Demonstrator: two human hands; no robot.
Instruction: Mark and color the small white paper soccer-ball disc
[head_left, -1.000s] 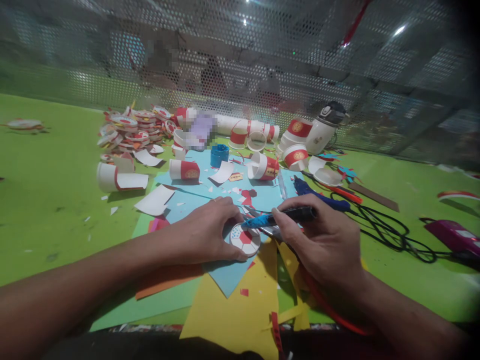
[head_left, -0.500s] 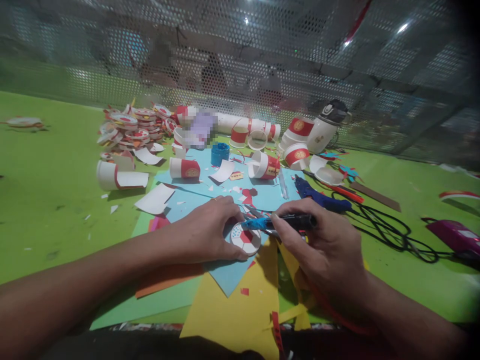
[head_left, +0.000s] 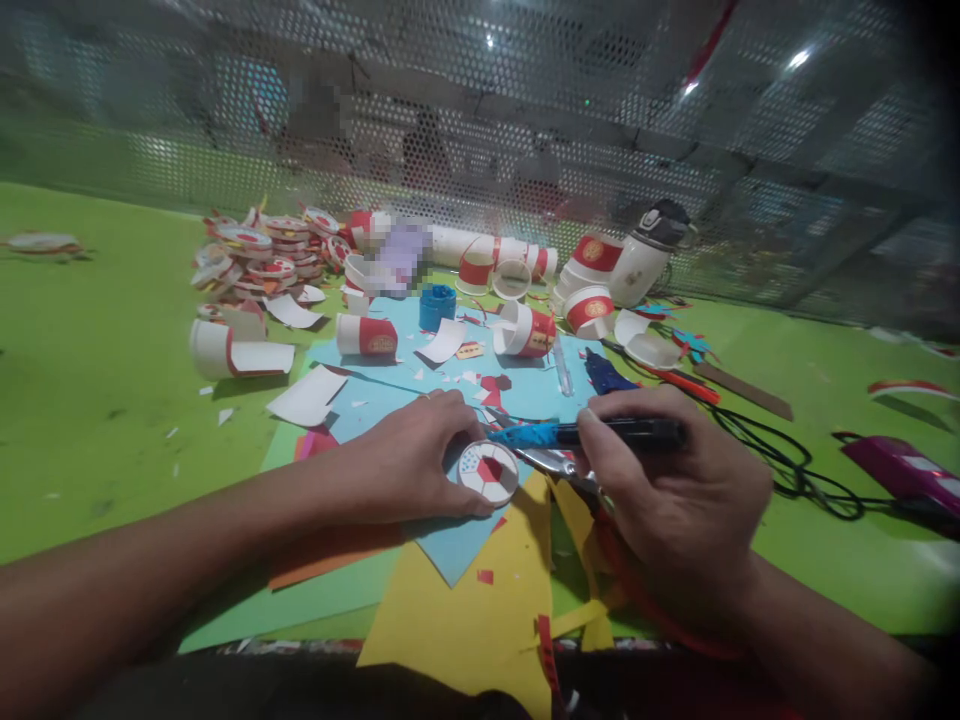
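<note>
- Gripping the disc [head_left: 490, 472] between thumb and fingers, the left hand [head_left: 409, 455] probably steadies it.
- The right hand [head_left: 675, 480] closes its fingers around a pen [head_left: 637, 433], likely for control.

Glue gun [head_left: 606, 374]: grip behind right hand [head_left: 679, 485]
Scissors [head_left: 551, 462]: partly behind that hand
Purple item [head_left: 402, 255]: pixelated
Left forearm [head_left: 187, 548]: cut off at left
</note>
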